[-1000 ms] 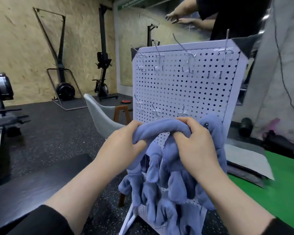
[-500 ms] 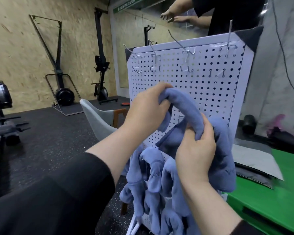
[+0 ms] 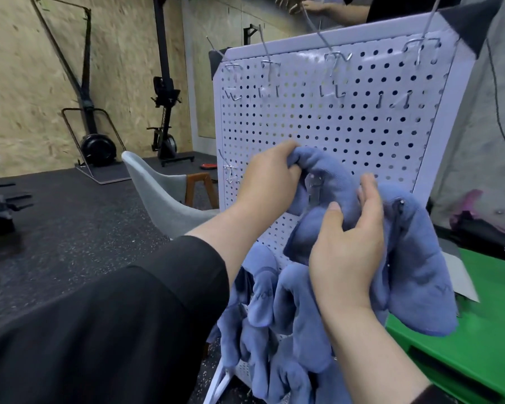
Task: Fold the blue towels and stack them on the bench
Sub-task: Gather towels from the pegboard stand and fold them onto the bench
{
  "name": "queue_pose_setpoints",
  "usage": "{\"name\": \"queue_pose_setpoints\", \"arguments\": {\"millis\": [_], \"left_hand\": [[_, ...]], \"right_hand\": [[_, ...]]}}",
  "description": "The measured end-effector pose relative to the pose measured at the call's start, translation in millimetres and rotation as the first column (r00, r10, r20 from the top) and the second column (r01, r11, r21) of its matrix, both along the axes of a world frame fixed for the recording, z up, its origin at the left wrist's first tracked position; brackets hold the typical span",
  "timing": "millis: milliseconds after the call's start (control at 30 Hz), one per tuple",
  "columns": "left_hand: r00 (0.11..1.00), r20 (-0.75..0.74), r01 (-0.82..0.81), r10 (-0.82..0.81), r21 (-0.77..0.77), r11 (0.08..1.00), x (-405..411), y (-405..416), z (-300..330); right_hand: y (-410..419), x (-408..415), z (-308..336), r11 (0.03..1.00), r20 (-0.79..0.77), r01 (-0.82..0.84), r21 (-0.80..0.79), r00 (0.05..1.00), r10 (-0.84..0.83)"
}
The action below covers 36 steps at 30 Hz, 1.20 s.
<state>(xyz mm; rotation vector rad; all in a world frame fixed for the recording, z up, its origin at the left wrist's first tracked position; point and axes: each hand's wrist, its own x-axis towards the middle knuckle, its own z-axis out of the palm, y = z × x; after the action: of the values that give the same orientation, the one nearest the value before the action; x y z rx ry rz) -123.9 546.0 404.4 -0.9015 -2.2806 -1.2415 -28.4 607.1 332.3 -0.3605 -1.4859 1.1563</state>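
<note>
A blue towel (image 3: 330, 182) hangs bunched on the hooks of a white pegboard stand (image 3: 347, 118). My left hand (image 3: 267, 182) grips its upper fold at the left. My right hand (image 3: 347, 249) pinches the same towel lower down, thumb and fingers closed on the cloth. More blue towels (image 3: 274, 330) droop below my hands, and another one (image 3: 420, 275) hangs to the right. The bench is not in view.
A grey chair (image 3: 158, 196) with wooden legs stands left of the pegboard. A green box (image 3: 478, 345) sits at the lower right. Gym machines (image 3: 94, 141) line the far chipboard wall. Another person's hands (image 3: 303, 7) show above the board. The floor is dark rubber.
Both hands have lifted the top towel's fold up off the lower row of hooks. My left hand rose and shifted right; my view moved closer to the board.
</note>
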Motion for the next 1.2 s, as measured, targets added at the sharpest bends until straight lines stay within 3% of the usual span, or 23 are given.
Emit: {"name": "queue_pose_setpoints", "arguments": {"millis": [167,367,500,633,767,900,1033,1200], "left_hand": [[0.990,0.136,-0.039,0.035,0.031,0.999,5,-9,-49],[0.955,0.273,0.081,-0.112,0.121,0.989,28,-15,-94],[0.945,0.277,0.141,-0.176,0.141,0.980,41,-31,-107],[0.925,0.315,0.187,-0.213,0.112,0.976,45,-61,-114],[0.951,0.304,0.049,-0.061,0.046,0.998,46,-124,-121],[0.947,0.261,-0.179,0.190,-0.065,0.982,57,-234,-142],[0.818,0.307,-0.419,0.487,-0.262,0.869,69,-362,-191],[0.551,0.405,-0.591,0.729,-0.428,0.684,95,-493,-249]], "right_hand": [[7,-1,-11,0.997,0.069,-0.032,0.075,0.997,0.027],[7,1,-19,0.983,0.165,-0.008,0.183,0.986,-0.022],[2,6,-21,0.969,0.213,-0.037,0.244,0.977,-0.017],[-25,16,-23,0.913,0.112,-0.046,0.405,0.994,0.000],[-71,18,-22,0.843,0.061,-0.165,0.511,0.986,0.156],[-140,1,-32,0.763,0.222,-0.437,0.477,0.899,0.377],[-231,-28,-75,0.635,0.490,-0.703,0.319,0.696,0.525],[-348,-56,-135,0.453,0.699,-0.858,0.240,0.477,0.532]]}}
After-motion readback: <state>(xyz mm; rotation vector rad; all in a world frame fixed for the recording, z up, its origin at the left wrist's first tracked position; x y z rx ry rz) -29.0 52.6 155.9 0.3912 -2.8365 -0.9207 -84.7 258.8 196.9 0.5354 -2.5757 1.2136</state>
